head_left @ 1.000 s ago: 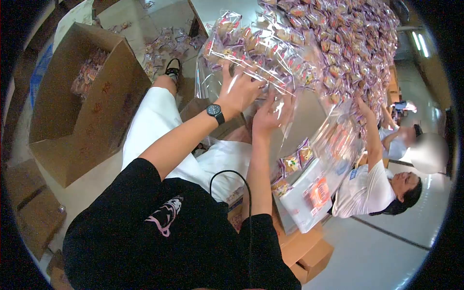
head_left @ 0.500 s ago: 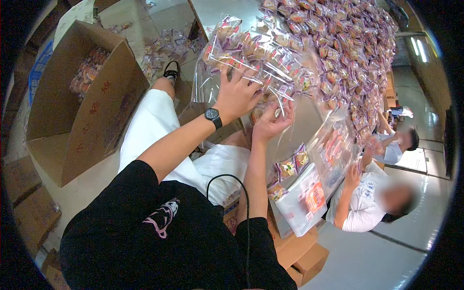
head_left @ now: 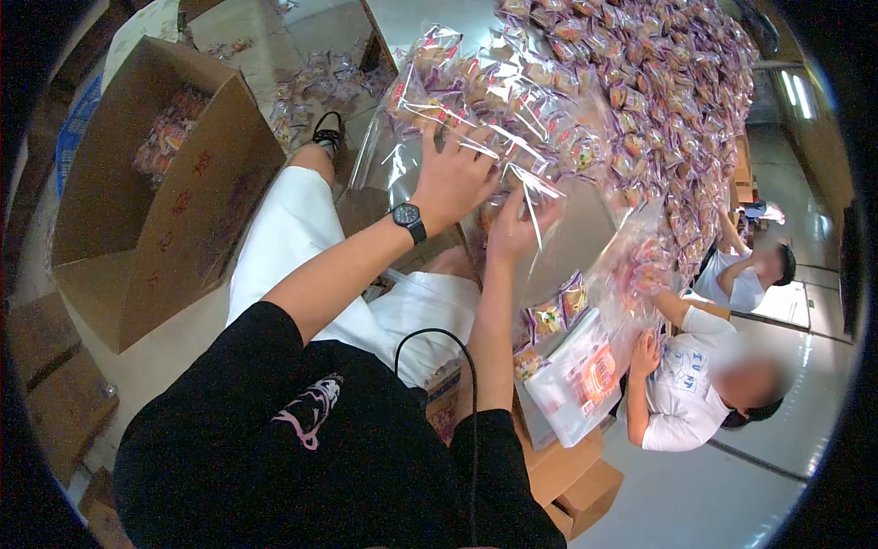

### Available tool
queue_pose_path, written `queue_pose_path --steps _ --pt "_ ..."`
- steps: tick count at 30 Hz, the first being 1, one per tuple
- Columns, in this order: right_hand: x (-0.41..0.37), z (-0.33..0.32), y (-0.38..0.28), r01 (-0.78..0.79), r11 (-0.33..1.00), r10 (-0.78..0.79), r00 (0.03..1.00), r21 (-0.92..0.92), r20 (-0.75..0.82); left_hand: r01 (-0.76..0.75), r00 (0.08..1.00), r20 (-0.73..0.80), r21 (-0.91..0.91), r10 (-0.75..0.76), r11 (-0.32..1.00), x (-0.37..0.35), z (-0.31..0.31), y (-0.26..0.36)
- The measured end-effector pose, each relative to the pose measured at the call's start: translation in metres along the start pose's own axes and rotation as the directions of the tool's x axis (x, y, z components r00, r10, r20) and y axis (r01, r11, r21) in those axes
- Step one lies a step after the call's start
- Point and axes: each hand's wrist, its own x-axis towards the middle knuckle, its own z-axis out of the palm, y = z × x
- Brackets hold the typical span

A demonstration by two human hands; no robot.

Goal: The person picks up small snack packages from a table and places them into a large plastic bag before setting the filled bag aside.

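Note:
A clear plastic bag (head_left: 512,101) filled with small wrapped snacks lies at the near edge of the table. My left hand (head_left: 453,178), with a black watch at the wrist, has its fingers curled over the near side of the bag, gripping the film. Beside it, my right hand (head_left: 523,224) holds the bag's loose film, its fingertips partly hidden by glare and plastic. The bag's loose end spreads out to the left of my left hand.
A big heap of wrapped snacks (head_left: 631,101) covers the table. Flat printed bags (head_left: 581,380) are stacked at right, near a co-worker (head_left: 686,375) handling another bag. An open carton (head_left: 183,210) holding packs stands at left. Fallen snacks (head_left: 325,87) lie on the floor.
My right hand has shifted slightly right with the film, and the bag's loose end has spread leftward. The co-worker's arm has reached out across their bag.

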Motion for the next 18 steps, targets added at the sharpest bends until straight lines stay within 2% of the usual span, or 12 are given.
queue_pose_path --steps 2,3,5,6,7,8,9,10,11,14,17,18 --pt "0.010 -0.007 -0.001 -0.022 0.985 0.041 0.992 -0.169 0.115 -0.056 0.998 0.005 0.038 0.056 0.998 -0.001 0.003 -0.001" --pt "0.013 -0.008 -0.006 0.130 0.936 -0.083 0.984 -0.326 0.155 -0.108 0.994 0.006 0.068 0.107 0.992 -0.001 0.005 -0.001" --pt "0.012 -0.007 -0.005 0.236 0.868 -0.172 0.968 -0.436 0.182 -0.203 0.979 0.016 0.115 0.202 0.972 -0.005 0.008 -0.003" --pt "0.010 -0.007 -0.003 0.285 0.825 -0.212 0.956 -0.488 0.201 -0.193 0.981 0.049 0.078 0.189 0.978 -0.004 0.005 -0.002" --pt "0.007 -0.003 0.012 0.131 0.932 -0.101 0.989 -0.338 0.105 -0.181 0.981 0.084 0.042 0.177 0.983 -0.005 0.002 0.000" --pt "0.005 0.000 0.021 0.031 0.981 -0.014 0.996 -0.192 0.088 -0.168 0.979 0.121 0.005 0.166 0.986 -0.006 0.002 0.002" --pt "0.004 0.001 0.029 -0.070 0.997 0.073 0.994 -0.041 0.085 -0.143 0.987 0.068 -0.070 0.148 0.987 -0.009 0.012 0.000" --pt "0.005 0.001 0.032 -0.166 0.980 0.156 0.983 0.112 0.096 -0.130 0.988 0.076 -0.079 0.136 0.988 -0.007 0.007 0.002" --pt "0.010 -0.003 0.036 -0.147 0.980 0.119 0.974 0.136 0.194 -0.118 0.989 0.081 -0.088 0.126 0.989 -0.005 0.002 0.005" --pt "0.007 0.006 0.002 -0.273 0.953 0.275 0.961 0.131 -0.004 -0.039 0.994 0.104 -0.062 0.045 0.997 -0.001 0.010 0.010" --pt "0.008 0.003 0.027 -0.127 0.971 0.131 0.991 -0.203 0.006 0.005 0.997 0.079 -0.063 0.000 0.998 0.000 0.014 0.013" --pt "0.007 0.004 0.029 -0.127 0.947 0.122 0.992 -0.296 -0.034 0.004 0.998 0.066 -0.063 0.000 0.998 0.001 0.015 0.013"
